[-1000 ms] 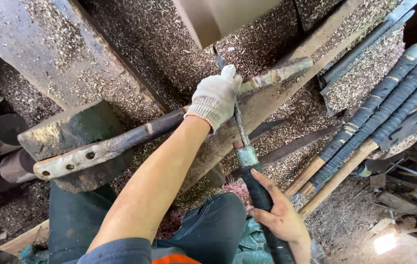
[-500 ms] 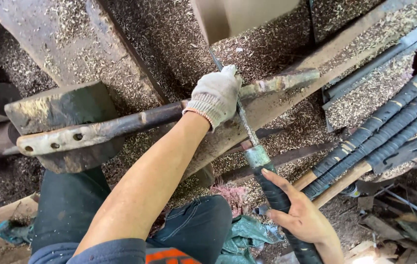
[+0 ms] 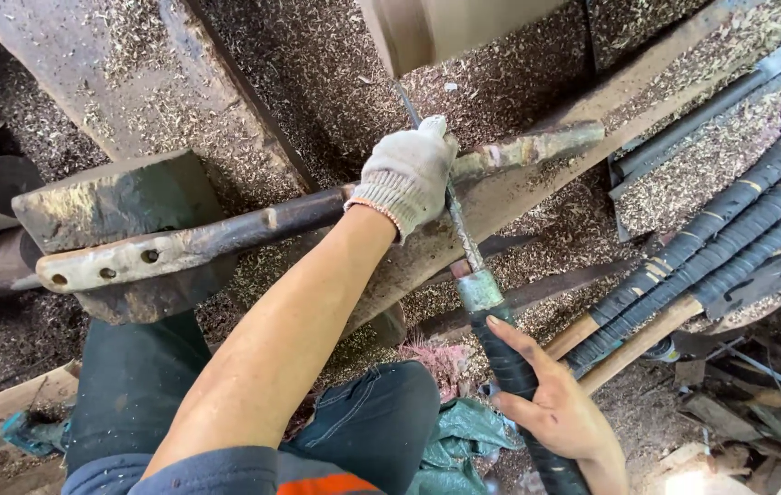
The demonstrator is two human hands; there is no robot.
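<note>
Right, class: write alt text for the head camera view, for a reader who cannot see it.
A gloved left hand presses a long metal bar onto a slanted wooden beam, while the bare right hand holds the black-wrapped handle of a file laid across it. Wood shavings cover the surfaces, and more wrapped tools lie to the right.

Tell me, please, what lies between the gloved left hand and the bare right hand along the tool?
In the head view, a thin metal shaft and a greenish collar run between the gloved left hand and the bare right hand, then the black-wrapped handle begins.
</note>
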